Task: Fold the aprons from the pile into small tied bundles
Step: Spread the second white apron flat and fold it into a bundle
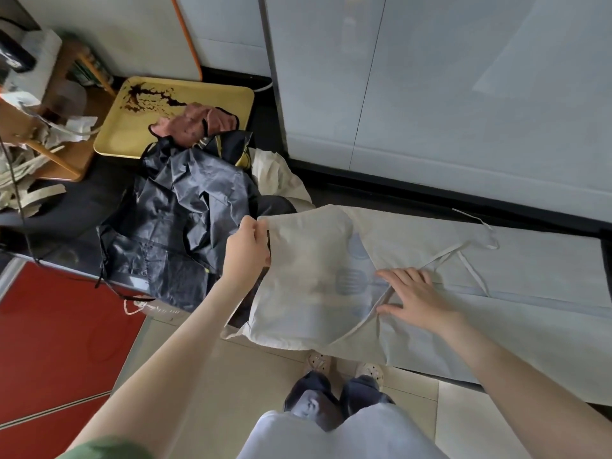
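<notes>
Where the yellow tray [132,134] sits: well left of the cream apron [308,276] and farther back, stained dark, with a pink cloth [195,124] lapping its near corner.
Dark pile [172,210]: just left of the cream apron, apparently touching its left side.
Left hand [246,253]: at the cream apron's far-left corner, fingers and thumb pinching the raised edge of the fold.
Cream apron: spread along the counter [381,197], with its left part doubled over and its near hem hanging past the front edge.
Right hand [414,299]: flat with fingers spread, pressing the apron's middle and lying across a tie [443,251].
Risk: the overhanging hem could drag the apron off the counter if the pressing hand lifts. The loose tie may get buried inside the fold. A dark strap beside the pinched corner could be caught up with it.
Room: open cloth to the right of the pressing hand. The wall panel [430,94] is close behind the apron, and the pile crowds its left.
</notes>
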Demonstrator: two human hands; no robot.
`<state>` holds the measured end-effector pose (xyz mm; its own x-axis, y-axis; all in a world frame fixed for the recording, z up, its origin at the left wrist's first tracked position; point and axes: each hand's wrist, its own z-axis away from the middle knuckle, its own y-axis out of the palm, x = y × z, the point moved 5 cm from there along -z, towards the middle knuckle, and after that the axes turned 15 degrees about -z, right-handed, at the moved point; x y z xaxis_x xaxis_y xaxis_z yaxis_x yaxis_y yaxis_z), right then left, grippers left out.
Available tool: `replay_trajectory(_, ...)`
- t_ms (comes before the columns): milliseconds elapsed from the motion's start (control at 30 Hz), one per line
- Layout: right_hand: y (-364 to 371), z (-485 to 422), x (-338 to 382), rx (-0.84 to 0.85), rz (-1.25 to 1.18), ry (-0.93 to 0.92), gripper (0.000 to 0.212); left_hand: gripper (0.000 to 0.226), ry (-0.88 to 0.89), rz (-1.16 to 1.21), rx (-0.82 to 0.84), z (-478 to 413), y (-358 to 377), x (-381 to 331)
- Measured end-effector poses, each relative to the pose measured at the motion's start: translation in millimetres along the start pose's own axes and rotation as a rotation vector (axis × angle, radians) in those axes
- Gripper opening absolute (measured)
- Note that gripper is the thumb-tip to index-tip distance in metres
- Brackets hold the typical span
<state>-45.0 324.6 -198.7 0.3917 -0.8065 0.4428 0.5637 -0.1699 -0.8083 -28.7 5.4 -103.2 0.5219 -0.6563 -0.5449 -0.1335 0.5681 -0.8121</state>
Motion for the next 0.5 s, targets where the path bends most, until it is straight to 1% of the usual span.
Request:
replay_trajectory(100,-3,2,-7,-0.018,-0.004,0.049,0.073,0.028,-0.001,0.158,0.025,-5,5,-17)
replay_trajectory(167,-7,2,-12,-0.059,-0.027,0.090,0.074,0.026,0.005,0.148,0.032,-10,9,-29)
replay_trajectory(233,-12,0,-13,-0.097,-0.062,0.112,0.076,0.030,-0.006,0.103,0.124,-13,20,-36)
replay_trajectory(267,-13,-2,-13,-0.109,-0.074,0.116,0.077,0.034,-0.007,0.053,0.176,-13,27,-36)
replay_trajectory(333,-13,-4,-12,-0.113,-0.072,0.119,0.078,0.040,-0.033,-0.072,0.214,-9,33,-31)
replay_trajectory(433,-13,-4,-7,-0.132,-0.056,0.152,0.085,0.052,-0.044,-0.409,0.257,-1,34,-17)
replay_trajectory(467,-15,-4,-4,-0.151,-0.086,0.185,0.089,0.054,-0.044,-0.496,0.289,1,33,-13)
replay_trajectory(500,-18,-5,2,-0.181,-0.136,0.201,0.091,0.052,-0.046,-0.543,0.321,2,30,-13)
